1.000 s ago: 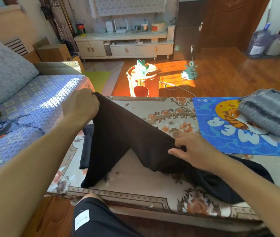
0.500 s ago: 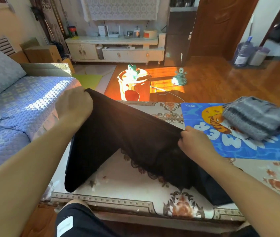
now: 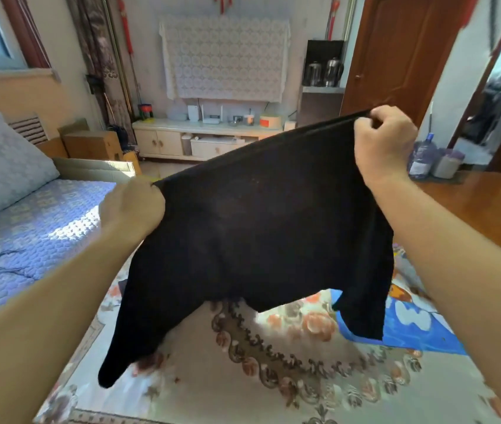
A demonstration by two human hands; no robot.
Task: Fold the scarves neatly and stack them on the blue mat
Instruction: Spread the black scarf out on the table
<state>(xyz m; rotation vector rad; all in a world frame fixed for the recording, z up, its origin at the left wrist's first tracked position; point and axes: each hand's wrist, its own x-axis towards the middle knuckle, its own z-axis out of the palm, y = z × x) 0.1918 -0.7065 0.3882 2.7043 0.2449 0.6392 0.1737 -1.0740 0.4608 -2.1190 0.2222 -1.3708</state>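
I have the black scarf [image 3: 258,228] pinched by its top edge in both hands, left hand [image 3: 133,206] low, right hand [image 3: 383,142] high. Its tails hang unevenly toward the table [image 3: 243,390] beneath, so my fold may skew.

Black scarf [image 3: 261,228] hung spread mid-frame, top edge slanting up toward right, ends drooping toward bench. Blue mat [image 3: 420,328] partly visible lower right.

This is a living room in a home: a sofa [image 3: 23,209] with a quilted blue cover, a low white cabinet [image 3: 206,139] by the wall, a lace cloth [image 3: 224,56], a wooden door [image 3: 395,50].
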